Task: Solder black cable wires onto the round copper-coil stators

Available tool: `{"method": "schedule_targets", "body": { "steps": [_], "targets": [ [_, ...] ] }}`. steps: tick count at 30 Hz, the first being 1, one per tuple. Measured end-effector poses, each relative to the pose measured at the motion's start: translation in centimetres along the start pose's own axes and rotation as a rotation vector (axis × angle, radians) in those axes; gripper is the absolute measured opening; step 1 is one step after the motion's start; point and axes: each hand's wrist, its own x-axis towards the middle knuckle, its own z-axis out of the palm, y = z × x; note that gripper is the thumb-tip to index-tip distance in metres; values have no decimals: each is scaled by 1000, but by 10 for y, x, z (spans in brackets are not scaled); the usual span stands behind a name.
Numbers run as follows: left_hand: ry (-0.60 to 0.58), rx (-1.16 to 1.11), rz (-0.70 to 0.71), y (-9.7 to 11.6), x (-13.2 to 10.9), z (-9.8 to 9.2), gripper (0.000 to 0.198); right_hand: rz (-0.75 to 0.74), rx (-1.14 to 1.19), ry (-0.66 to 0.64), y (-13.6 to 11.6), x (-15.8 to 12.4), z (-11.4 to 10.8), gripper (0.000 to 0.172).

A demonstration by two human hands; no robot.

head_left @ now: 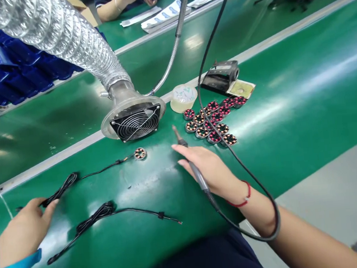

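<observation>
My right hand (211,168) grips a soldering iron (188,156) like a pen, its tip pointing up and away over the green belt (291,140). My left hand (26,228), with a blue wrist strap, pinches a bundled black cable (61,188) whose far end joins a small round coil part (140,153). A second bundled black cable (104,213) lies loose between my hands. A cluster of several round coil parts (211,120) sits beyond my right hand.
A fume extractor fan (135,122) on a silver flexible duct (60,31) stands at the belt's far edge. Beside it are a clear tub (183,97) and a black iron stand (221,76). Blue trays (13,73) stack far left. Another person's arms (117,4) work opposite.
</observation>
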Motion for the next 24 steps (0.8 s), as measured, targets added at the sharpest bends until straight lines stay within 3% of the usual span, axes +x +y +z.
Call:
{"method": "schedule_targets", "body": {
  "steps": [3,5,6,9,11,14,17,18,20,22,24],
  "targets": [
    [246,-89,-16,-19,2,7,39,43,-199,8,23,-6,-20,31],
    [270,-318,8,-17,-5,7,31,79,-333,-14,38,-9,-29,30],
    [209,-478,28,-10,-10,4,27,84,-380,-32,44,-9,-31,29],
    [-143,-985,149,26,-32,-6,13,68,-469,-67,51,-6,-32,26],
    [-314,-1194,244,57,-44,-10,20,61,-497,-72,45,-2,-30,24],
    [-533,-1172,390,106,-56,-9,31,45,-426,-82,25,5,-24,23],
    [-726,-1019,511,150,-61,-3,31,19,-170,-147,-2,4,-13,23],
    [-731,-975,558,162,-61,-1,30,4,-62,-169,-10,3,-9,24],
    [-629,-893,655,181,-59,4,27,-30,110,-179,-21,-2,-2,29],
    [-483,-864,700,195,-55,10,24,-42,166,-146,-27,-6,5,36],
    [-416,-877,677,205,-52,16,19,-20,147,-121,-28,-9,11,38]
  ]
}}
